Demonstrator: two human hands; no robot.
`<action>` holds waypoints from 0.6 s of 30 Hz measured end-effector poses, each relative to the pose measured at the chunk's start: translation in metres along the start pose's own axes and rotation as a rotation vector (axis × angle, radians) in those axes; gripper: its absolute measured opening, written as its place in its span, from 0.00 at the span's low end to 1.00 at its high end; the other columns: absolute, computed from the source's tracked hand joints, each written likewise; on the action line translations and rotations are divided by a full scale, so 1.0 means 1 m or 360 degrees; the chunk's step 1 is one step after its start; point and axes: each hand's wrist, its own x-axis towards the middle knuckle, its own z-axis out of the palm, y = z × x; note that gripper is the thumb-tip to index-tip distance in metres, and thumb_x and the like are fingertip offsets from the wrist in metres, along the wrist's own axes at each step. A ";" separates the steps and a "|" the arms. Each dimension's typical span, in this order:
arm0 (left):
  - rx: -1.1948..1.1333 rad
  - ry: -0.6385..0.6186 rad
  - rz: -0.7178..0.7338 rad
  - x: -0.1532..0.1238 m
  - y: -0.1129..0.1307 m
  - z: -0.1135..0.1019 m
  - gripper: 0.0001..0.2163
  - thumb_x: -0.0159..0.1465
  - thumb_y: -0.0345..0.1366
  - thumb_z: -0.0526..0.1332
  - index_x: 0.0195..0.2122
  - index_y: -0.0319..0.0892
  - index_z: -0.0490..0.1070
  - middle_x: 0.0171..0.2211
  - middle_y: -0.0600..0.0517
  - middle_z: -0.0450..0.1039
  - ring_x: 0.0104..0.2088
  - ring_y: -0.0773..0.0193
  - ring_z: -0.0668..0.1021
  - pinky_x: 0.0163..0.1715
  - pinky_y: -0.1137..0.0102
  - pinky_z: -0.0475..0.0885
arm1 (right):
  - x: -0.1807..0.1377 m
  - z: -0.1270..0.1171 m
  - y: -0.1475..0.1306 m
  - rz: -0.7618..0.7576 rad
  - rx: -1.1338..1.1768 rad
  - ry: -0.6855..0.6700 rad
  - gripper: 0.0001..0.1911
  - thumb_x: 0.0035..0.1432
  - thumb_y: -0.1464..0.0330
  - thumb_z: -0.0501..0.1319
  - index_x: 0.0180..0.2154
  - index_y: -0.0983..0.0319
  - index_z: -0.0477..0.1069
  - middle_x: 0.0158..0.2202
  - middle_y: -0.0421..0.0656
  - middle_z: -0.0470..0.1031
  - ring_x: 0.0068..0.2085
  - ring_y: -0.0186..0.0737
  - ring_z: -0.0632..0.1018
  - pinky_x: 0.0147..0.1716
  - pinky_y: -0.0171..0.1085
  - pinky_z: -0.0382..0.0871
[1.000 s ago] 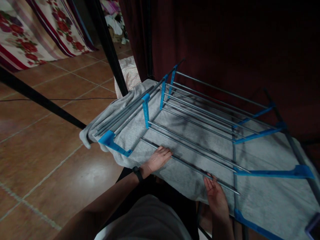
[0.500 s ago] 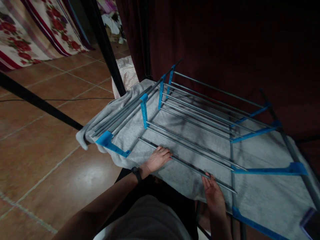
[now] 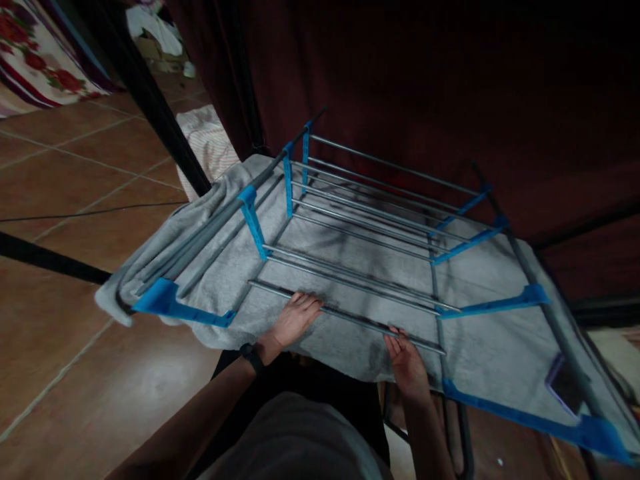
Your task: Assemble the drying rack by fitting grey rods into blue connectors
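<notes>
A grey metal rod runs across the front of a partly assembled rack with blue plastic brackets. My left hand is closed over the rod left of its middle, fingers on top. Nearer the rod's right end, my right hand grips it with the fingertips, palm up. The rod's left end lies close to a grey side pole, and its right end is by the right-hand pole. Several more metal rods span between the brackets behind it. What the thumbs do is hidden.
The rack lies on a grey blanket. Loose grey poles rest along the left side, and a phone lies at the right. Black frame posts stand at the left, before a dark red curtain. Tiled floor lies beyond.
The view has turned to the right, so the scene sits further left and more of the right side shows. Both hands keep hold of the rod, with little change in their grip.
</notes>
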 end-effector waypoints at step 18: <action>-0.0011 0.0155 0.0137 0.010 -0.011 -0.007 0.14 0.75 0.42 0.52 0.47 0.45 0.76 0.36 0.50 0.80 0.38 0.56 0.80 0.43 0.61 0.71 | -0.035 0.073 -0.020 0.0004 0.0276 -0.0183 0.13 0.49 0.66 0.77 0.37 0.57 0.79 0.40 0.41 0.85 0.45 0.42 0.84 0.57 0.48 0.74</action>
